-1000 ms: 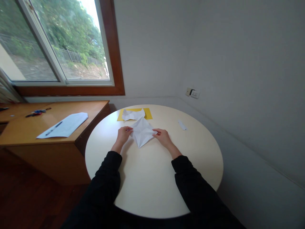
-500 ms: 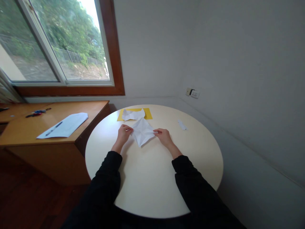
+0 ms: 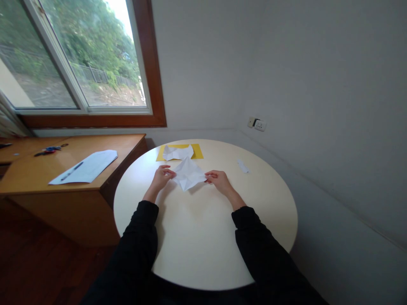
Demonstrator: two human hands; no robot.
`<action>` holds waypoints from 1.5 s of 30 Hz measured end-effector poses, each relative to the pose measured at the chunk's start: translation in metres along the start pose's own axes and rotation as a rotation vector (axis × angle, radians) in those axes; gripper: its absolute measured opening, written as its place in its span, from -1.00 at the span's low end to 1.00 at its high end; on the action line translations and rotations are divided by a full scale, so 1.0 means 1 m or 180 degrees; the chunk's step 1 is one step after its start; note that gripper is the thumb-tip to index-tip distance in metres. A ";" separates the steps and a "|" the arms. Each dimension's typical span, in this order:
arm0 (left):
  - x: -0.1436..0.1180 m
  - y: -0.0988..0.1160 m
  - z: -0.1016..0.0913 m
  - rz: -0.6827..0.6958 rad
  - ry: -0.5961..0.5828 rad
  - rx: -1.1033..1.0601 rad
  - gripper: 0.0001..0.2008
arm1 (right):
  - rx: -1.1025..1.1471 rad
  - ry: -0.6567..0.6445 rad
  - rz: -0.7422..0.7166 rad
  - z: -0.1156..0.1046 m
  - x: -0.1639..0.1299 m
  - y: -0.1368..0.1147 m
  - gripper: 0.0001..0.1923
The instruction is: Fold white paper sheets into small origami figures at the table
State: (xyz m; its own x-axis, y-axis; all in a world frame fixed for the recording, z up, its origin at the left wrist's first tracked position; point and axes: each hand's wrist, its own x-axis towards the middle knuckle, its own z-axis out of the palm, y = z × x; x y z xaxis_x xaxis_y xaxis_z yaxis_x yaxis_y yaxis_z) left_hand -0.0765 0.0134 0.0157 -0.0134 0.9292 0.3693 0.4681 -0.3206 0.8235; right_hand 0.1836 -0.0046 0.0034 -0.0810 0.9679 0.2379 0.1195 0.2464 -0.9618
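Observation:
A creased square sheet of white paper (image 3: 188, 173) is turned cornerwise above the round white table (image 3: 203, 237). My left hand (image 3: 162, 176) pinches its left corner between thumb and fingers. At the opposite corner, my right hand (image 3: 218, 181) is closed on the paper in the same way. Fold lines run across the sheet. Just beyond its far corner lies a crumpled piece of white paper (image 3: 178, 152), resting on a yellow sheet (image 3: 198, 151).
A small white paper strip (image 3: 243, 166) lies on the table's right side. To the left stands a wooden desk (image 3: 124, 148) with white papers (image 3: 95, 165), a pen (image 3: 72, 170) and scissors (image 3: 51, 149). Walls border the table behind and right.
The white sheet has shifted slightly left, and its near corner has moved up and away from me. My left hand has moved a little left, its fingers more spread.

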 end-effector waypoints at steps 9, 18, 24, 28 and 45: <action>0.003 -0.008 0.003 0.0225 -0.0089 0.0208 -0.94 | -0.0201 -0.0041 -0.0038 -0.002 0.000 0.004 -0.81; 0.001 -0.005 0.006 0.0312 -0.0160 0.0149 -0.92 | -0.0380 0.0110 -0.0147 -0.001 0.005 0.008 -0.92; -0.002 0.004 0.015 0.0449 -0.0215 0.0387 -0.91 | -0.1133 0.0380 -0.0549 0.000 0.006 0.007 -0.91; -0.004 0.011 0.027 0.0662 -0.0239 0.0648 -0.91 | -0.1656 0.0484 -0.0558 0.006 0.003 -0.001 -0.89; -0.017 0.045 0.043 0.0941 -0.0310 0.0693 -0.90 | -0.1594 0.0598 -0.1490 0.024 -0.003 -0.019 -0.87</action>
State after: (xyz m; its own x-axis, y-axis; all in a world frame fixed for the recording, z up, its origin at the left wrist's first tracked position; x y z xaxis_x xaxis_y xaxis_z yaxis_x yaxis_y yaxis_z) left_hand -0.0176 -0.0092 0.0277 0.2296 0.8188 0.5261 0.6160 -0.5407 0.5728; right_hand 0.1580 -0.0129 0.0180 -0.0683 0.7358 0.6737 0.5580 0.5880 -0.5856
